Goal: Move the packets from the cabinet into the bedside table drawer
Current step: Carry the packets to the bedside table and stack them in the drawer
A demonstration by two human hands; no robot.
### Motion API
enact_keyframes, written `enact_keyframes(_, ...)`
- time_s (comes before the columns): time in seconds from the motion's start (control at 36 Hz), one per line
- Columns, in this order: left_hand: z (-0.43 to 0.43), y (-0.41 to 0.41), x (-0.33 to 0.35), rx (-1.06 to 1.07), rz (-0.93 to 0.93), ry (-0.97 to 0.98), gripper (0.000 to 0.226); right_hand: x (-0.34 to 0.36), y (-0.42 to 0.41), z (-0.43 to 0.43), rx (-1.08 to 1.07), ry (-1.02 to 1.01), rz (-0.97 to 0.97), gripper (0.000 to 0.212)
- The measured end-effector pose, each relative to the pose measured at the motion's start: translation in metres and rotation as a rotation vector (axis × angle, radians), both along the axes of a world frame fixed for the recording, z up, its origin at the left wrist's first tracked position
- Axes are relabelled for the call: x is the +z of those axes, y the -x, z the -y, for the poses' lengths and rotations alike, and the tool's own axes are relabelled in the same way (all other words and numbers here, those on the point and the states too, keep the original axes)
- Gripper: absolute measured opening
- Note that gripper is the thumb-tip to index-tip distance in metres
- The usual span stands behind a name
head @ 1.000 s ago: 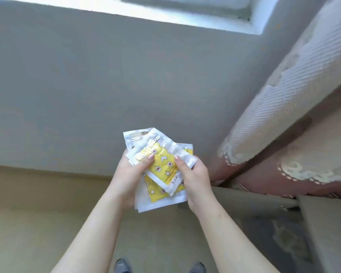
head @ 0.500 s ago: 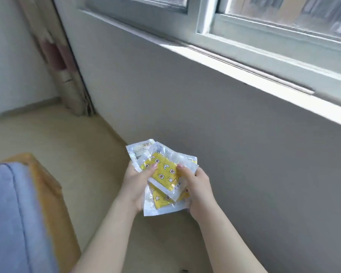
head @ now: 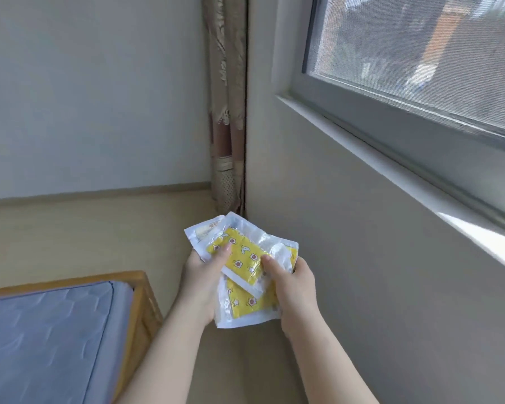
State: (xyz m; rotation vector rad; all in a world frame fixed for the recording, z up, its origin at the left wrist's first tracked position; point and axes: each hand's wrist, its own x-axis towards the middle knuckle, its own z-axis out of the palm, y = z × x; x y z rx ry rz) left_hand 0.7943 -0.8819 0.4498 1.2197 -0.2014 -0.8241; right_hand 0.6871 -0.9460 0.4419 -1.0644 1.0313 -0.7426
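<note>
Only the head camera to go on, so here's what we get from it.

We've got the packets [head: 242, 260] bunched up in both hands, just below the middle of the view. They're clear-and-white pouches with yellow star-and-moon stuff inside, fanned loosely over each other. We can't get a firm count, at least three. The bundle's long axis runs roughly 11 o'clock to 5 o'clock.

The left hand [head: 200, 282] grips the bundle from its 9 o'clock side, thumb pressed on top of the upper yellow packet and fingers curled underneath. The right hand [head: 293, 282] does the same from the 3 o'clock side, thumb on top and fingers wrapped round the edge. So both hands are closed on the bundle and neither is nearer than the other.

Around us: a corner of the bed [head: 41, 339], blue mattress in a wooden frame, at 8 o'clock. There's a curtain [head: 226, 112] in the room corner at 12 and a window [head: 420, 53] from 1 to 3. Bare floor [head: 85, 234] sits at 9.

No cabinet, bedside table or drawer shows here. Our guess is we're mid-carry, so the next bit is finding that drawer. One hand will have to take the whole bundle if the drawer needs pulling open, and slippery pouches could slide out.
</note>
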Motion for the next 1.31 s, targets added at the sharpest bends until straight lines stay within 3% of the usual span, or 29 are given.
enact_keyframes(0.33,0.061,-0.235,-0.011,0.421,-0.02,-0.049,0.022,0.002,-0.259,0.089,0.379,0.002,0.017,0.01)
enact_keyframes(0.44,0.081,-0.324,0.004,0.487,0.008,-0.017,0.009,0.014,-0.349,0.114,0.469,-0.052,0.041,0.016)
enact_keyframes(0.67,0.153,-0.463,0.021,0.521,-0.003,-0.013,0.016,0.024,-0.5,0.187,0.418,-0.031,0.06,0.01)
enact_keyframes(0.81,0.206,-0.543,0.017,0.533,0.009,-0.005,0.008,0.02,-0.584,0.244,0.426,-0.056,0.084,0.009)
enact_keyframes(0.97,0.272,-0.64,0.013,0.641,-0.025,0.007,0.017,0.023,-0.689,0.318,0.59,-0.114,0.149,0.006)
enact_keyframes(1.08,0.3,-0.691,0.017,0.703,-0.055,0.008,0.022,0.024,-0.756,0.353,0.732,-0.081,0.107,0.022)
enact_keyframes(1.31,0.279,-0.781,0.006,0.836,-0.166,-0.08,0.031,0.013,-0.878,0.346,0.925,-0.089,0.049,0.012)
